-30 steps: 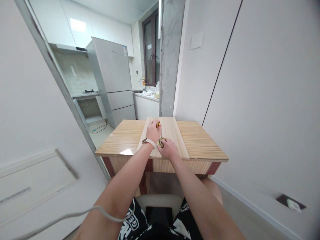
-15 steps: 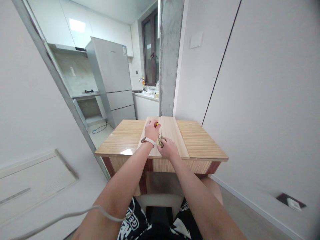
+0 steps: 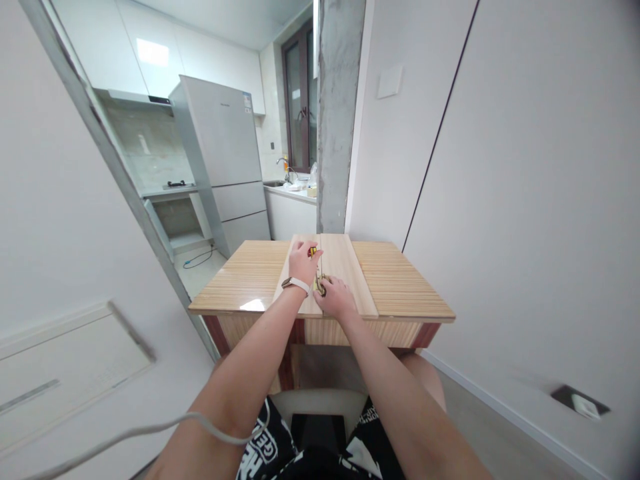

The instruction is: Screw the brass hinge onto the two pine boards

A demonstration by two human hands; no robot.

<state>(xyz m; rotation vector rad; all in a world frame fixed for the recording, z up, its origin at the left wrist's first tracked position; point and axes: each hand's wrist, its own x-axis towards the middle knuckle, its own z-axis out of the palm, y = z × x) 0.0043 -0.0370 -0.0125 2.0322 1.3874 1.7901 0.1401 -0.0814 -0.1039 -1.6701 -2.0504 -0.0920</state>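
Note:
My left hand (image 3: pixel 302 261), with a white-banded watch (image 3: pixel 296 285) on its wrist, is closed in a pinch around a small red, yellow and black thing (image 3: pixel 313 252). Its kind is too small to tell. Nearer to me, my right hand (image 3: pixel 337 297) has its fingers curled on a small yellowish and dark patterned thing (image 3: pixel 323 285), partly hidden by the fingers. Both hands are over a pale wooden board (image 3: pixel 359 283), close to the dark seam along its middle.
Beneath the board is a wood-grain table (image 3: pixel 400 280). A pale cable (image 3: pixel 150 427) crosses my left forearm. Beyond the table stand a grey pillar (image 3: pixel 340 120) and a silver fridge (image 3: pixel 225 140). A white wall (image 3: pixel 525 200) rises on the right.
The red and yellow thing in my left hand has turned slightly, so more of its yellow shows. My right hand stays in about the same place.

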